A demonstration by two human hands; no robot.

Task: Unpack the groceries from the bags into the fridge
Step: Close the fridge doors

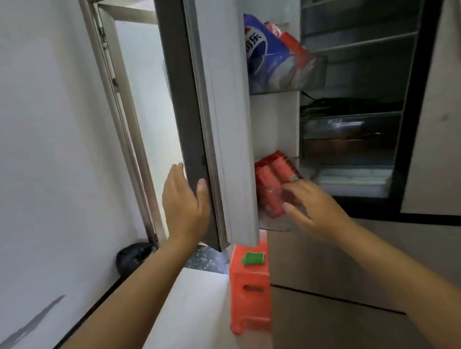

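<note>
left hand (pixel 183 201) on fridge door (pixel 215 121); right hand (pixel 311 207) touching red cans (pixel 271 182)

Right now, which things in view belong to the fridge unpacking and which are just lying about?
Job:
- fridge door, held open by left hand
- red cans in the lower door bin, right hand on them
- blue bottle in the upper door bin

Lying about:
- orange stool
- green item on it
- black bag

Fridge door (pixel 228 120): smooth matt white inner liner, dark grey outer edge. Door bins (pixel 313 73): clear glossy plastic. Blue pack (pixel 265 53) and red cans (pixel 272 188): shiny plastic wrap. Shelves (pixel 361 41): look like glass. Stool (pixel 248 289): orange moulded plastic, semi-gloss. Black bag (pixel 133 257) by wall: glossy plastic film.
</note>
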